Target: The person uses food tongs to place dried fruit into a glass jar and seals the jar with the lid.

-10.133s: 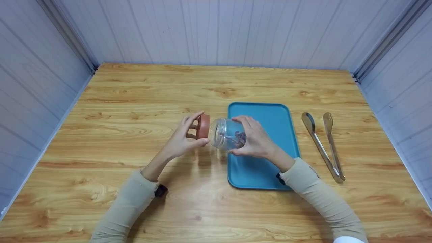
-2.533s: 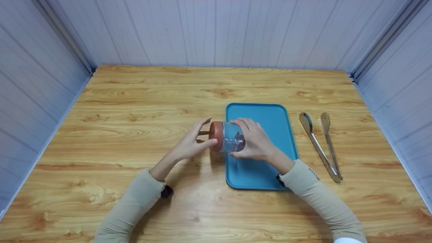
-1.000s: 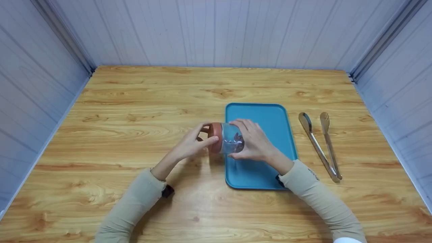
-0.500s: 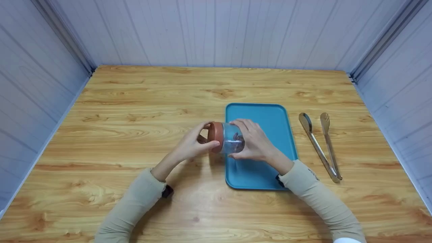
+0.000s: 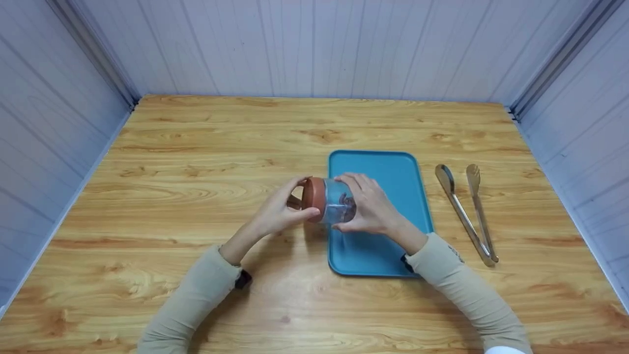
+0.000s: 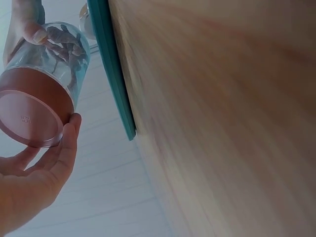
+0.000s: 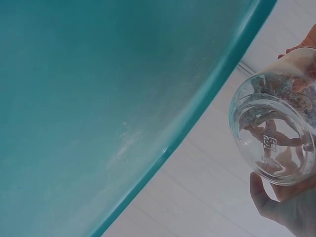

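Observation:
A clear jar (image 5: 337, 202) lies sideways in the air over the left edge of a blue tray (image 5: 378, 260). Dark brownish pieces of unclear kind sit inside it, near its base. My right hand (image 5: 369, 206) holds the jar body, thumb below and fingers above. The reddish-brown lid (image 5: 314, 199) covers the mouth, facing left. My left hand (image 5: 277, 212) grips this lid by its rim, thumb on the near side. In the left wrist view the lid's flat top (image 6: 29, 118) bears a small mark. The right wrist view shows the jar's round glass base (image 7: 274, 140).
Metal tongs (image 5: 489, 258) lie spread on the wooden table (image 5: 196, 147), right of the tray. Pale panelled walls (image 5: 314, 49) enclose the table at the back and on both sides.
Ten seconds ago the lid was apart from the jar; by 2.5 seconds ago it was on the mouth. Since then my left fingers and thumb have shifted slightly on the lid; the right hand stays put.

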Action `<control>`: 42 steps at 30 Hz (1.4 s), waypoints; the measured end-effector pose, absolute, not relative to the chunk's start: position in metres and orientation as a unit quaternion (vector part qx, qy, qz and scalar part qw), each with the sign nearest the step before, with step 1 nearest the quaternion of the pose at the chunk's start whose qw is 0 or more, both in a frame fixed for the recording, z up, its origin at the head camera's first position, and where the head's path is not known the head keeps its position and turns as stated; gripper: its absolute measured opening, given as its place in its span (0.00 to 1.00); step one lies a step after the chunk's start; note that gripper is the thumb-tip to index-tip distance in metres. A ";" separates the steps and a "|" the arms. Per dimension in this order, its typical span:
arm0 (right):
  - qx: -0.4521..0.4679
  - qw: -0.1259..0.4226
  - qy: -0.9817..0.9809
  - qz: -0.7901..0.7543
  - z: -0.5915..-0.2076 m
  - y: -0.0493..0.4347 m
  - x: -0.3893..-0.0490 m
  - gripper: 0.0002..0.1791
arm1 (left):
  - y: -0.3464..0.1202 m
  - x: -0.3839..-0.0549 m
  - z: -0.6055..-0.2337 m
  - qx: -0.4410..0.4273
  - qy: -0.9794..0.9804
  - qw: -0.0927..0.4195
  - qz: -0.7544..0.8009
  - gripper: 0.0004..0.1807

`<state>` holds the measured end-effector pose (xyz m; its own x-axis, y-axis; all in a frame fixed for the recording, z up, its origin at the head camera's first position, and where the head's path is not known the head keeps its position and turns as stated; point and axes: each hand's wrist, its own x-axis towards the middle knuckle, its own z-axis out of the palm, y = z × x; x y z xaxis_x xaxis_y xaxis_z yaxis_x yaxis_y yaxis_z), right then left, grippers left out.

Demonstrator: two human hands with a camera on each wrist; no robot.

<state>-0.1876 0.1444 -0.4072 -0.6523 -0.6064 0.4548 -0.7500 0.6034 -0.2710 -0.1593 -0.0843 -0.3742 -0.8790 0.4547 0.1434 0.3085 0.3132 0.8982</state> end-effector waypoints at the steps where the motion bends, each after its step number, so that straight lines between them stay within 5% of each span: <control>1: 0.386 0.160 -0.880 0.225 -0.407 0.144 -0.188 0.48 | -0.084 -0.158 -0.371 0.238 0.808 0.067 0.535 0.36; 23: 0.389 0.158 -0.861 0.287 -0.408 0.147 -0.191 0.49 | -0.090 -0.175 -0.403 0.245 0.799 0.035 0.548 0.40; 30: 0.372 0.118 -0.837 0.382 -0.407 0.146 -0.190 0.49 | -0.090 -0.161 -0.373 0.249 0.753 0.073 0.604 0.38; 42: 0.337 0.032 -0.783 0.521 -0.373 0.137 -0.168 0.44 | -0.091 -0.165 -0.380 0.266 0.687 0.112 0.667 0.39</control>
